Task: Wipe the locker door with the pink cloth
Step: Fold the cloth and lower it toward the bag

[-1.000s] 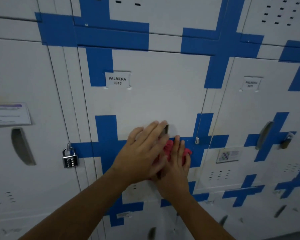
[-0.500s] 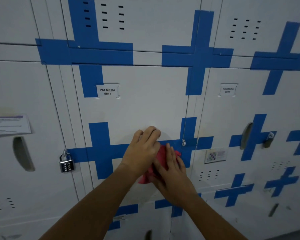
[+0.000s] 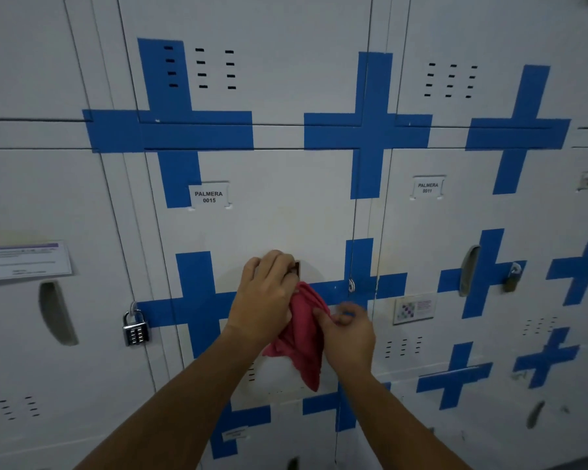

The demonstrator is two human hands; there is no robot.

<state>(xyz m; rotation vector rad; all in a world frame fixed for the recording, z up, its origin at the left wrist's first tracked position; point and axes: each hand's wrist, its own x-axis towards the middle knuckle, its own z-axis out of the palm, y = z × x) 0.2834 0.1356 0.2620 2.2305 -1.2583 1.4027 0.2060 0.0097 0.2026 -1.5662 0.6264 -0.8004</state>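
Observation:
The white locker door point(image 3: 279, 215) labelled PALMERA 0015 carries blue tape crosses and fills the middle of the view. A pink cloth point(image 3: 304, 337) hangs in front of its lower half, below the handle recess. My left hand point(image 3: 267, 296) grips the cloth's top, knuckles at the recess. My right hand point(image 3: 348, 330) pinches the cloth's right edge between thumb and fingers. The cloth's lower corner dangles loose.
A combination padlock point(image 3: 135, 329) hangs on the locker to the left, under a paper notice point(image 3: 24, 261). The right-hand locker, PALMERA 0011 point(image 3: 427, 188), has a brass padlock point(image 3: 511, 278) and a sticker point(image 3: 414, 308). A small lock ring point(image 3: 351, 285) sits on the door's right edge.
Both hands lay flat on the cloth against the door a second ago. Now they have lifted and bunched it, so it hangs between them. The view has tilted upward.

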